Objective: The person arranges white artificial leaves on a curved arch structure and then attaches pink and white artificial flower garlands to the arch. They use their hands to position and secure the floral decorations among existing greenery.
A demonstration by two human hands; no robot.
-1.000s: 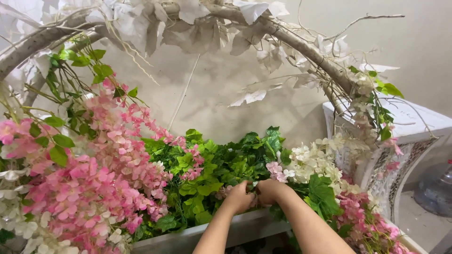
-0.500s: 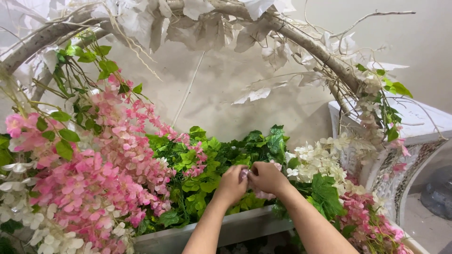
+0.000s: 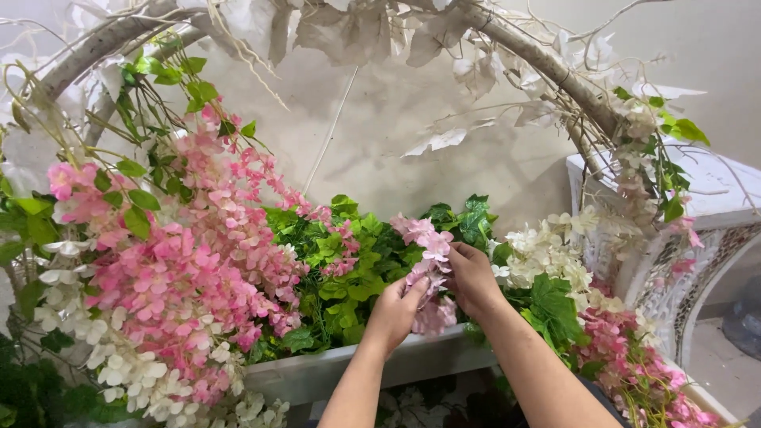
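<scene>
Fingers [image 3: 414, 287] of both hands, left hand [image 3: 394, 311] and right hand [image 3: 473, 277], pinch a pink flower sprig [image 3: 428, 261] above the white planter [image 3: 365, 366] filled with green leaves [image 3: 353, 261].

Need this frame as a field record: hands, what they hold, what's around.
left hand: closed on the pink flower sprig
right hand: gripping the same sprig from the other side
sprig position: over the green leaves, above the white trough rim
to the left: large pink blossom cluster
to the right: white blossoms
overhead: pale arched branch
</scene>
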